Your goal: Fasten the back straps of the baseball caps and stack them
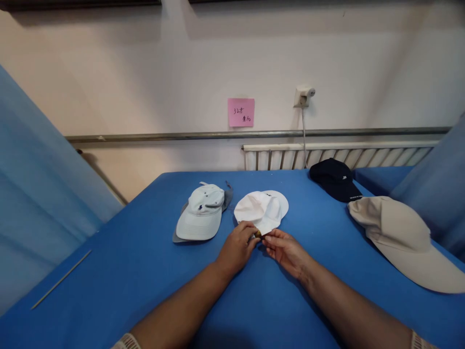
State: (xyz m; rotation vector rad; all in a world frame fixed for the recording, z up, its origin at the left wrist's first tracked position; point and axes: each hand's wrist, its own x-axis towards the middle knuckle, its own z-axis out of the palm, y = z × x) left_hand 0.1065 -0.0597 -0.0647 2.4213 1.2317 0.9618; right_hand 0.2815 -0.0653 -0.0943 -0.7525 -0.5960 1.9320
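A white baseball cap (254,208) lies on the blue-covered table, its brim pointing away to the upper right and its back edge towards me. My left hand (236,246) is closed in a pinch at that back edge, beside a small brass-coloured piece (257,233) that looks like a strap buckle. From the other side, my right hand (285,252) pinches the cap's back edge or strap between thumb and fingers. The fingertips of both hands nearly meet, and they hide much of the strap.
To the left, a pale blue cap (204,211) rests on a grey one (228,198). A navy cap (334,177) and a large beige cap (403,232) sit at the right. A thin stick (61,279) lies near the left edge. Blue curtains (39,194) hang at the sides.
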